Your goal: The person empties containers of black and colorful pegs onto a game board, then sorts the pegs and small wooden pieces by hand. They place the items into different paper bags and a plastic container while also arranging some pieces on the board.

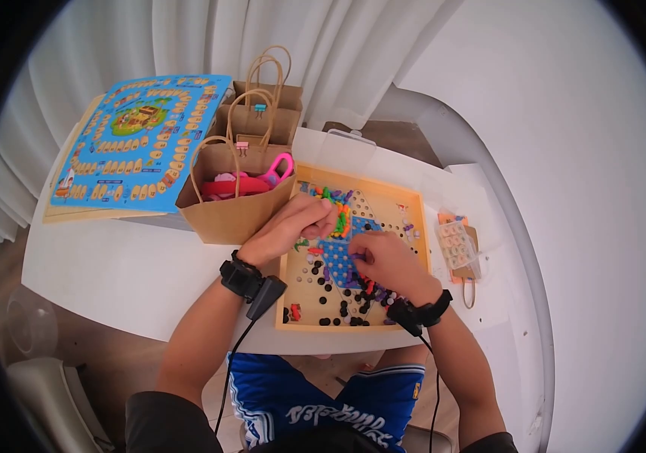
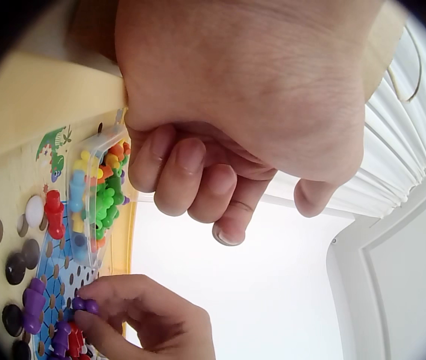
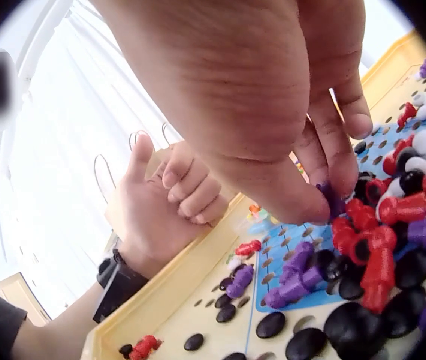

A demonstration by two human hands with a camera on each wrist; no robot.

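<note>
My right hand (image 1: 395, 260) (image 2: 153, 319) (image 3: 273, 112) pinches a purple peg piece (image 2: 85, 304) (image 3: 331, 201) between thumb and fingers, above the blue holed part of the wooden board (image 2: 52, 300). Red, purple, black and white pieces lie heaped beneath and beside it. My left hand (image 1: 309, 219) (image 2: 235, 105) (image 3: 169, 196) hovers over the board's left side, fingers loosely curled and thumb apart, with nothing visible in it. Just under it in the head view, a clear box (image 2: 83, 195) holds green, orange, yellow and blue pieces.
Paper bags stand left of the wooden tray's rim (image 1: 283, 302); the front bag (image 1: 225, 219) holds pink and red things. A blue game board (image 1: 142, 143) lies behind them. Right of the tray is a clear pack (image 1: 459, 249). Black discs lie at the tray's near side.
</note>
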